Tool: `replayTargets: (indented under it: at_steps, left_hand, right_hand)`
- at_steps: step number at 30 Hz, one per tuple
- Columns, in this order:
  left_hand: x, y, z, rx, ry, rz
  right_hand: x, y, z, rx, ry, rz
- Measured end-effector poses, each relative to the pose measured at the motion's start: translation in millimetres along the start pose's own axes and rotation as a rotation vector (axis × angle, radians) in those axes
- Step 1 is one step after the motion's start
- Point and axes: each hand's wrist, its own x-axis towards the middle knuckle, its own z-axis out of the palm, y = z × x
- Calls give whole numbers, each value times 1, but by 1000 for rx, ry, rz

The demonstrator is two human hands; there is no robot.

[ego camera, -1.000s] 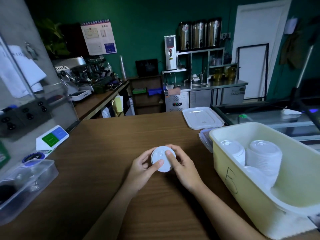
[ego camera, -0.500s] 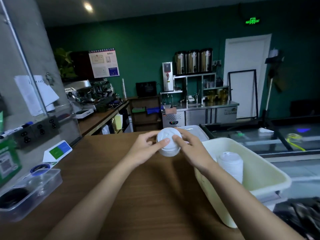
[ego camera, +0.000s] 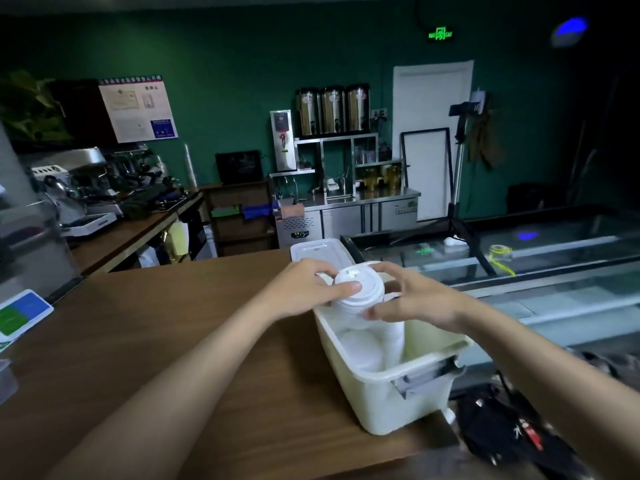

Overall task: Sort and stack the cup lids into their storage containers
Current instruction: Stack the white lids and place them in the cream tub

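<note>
Held lids [ego camera: 358,289]: white, domed, with ridged rims, nested into a short stack, top face up and tilted slightly to the near left. Gripped from both sides, left hand [ego camera: 304,292] with thumb across the top edge, right hand [ego camera: 415,303] with fingers curled round the right side. Position: over the far left end of the bin [ego camera: 381,403].

Bin: pale cream plastic, rectangular, open-topped, latch handle on the near end, standing at the right edge of the desk [ego camera: 173,323].

Inside the bin: a tall column of white lids [ego camera: 393,341], directly under the held lids; contact between them cannot be told. Lower white lids [ego camera: 360,351] lie just left of it.
</note>
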Motion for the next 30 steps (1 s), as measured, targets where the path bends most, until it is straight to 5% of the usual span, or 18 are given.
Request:
replayTargets:
  at_steps: [7, 30]
  left_hand:
    - [8, -1, 10, 103, -159, 44]
    - [7, -15, 26, 159, -125, 164]
  right_hand:
    - [2, 14, 4, -395, 34, 1]
    - [4, 12, 17, -563, 3, 16]
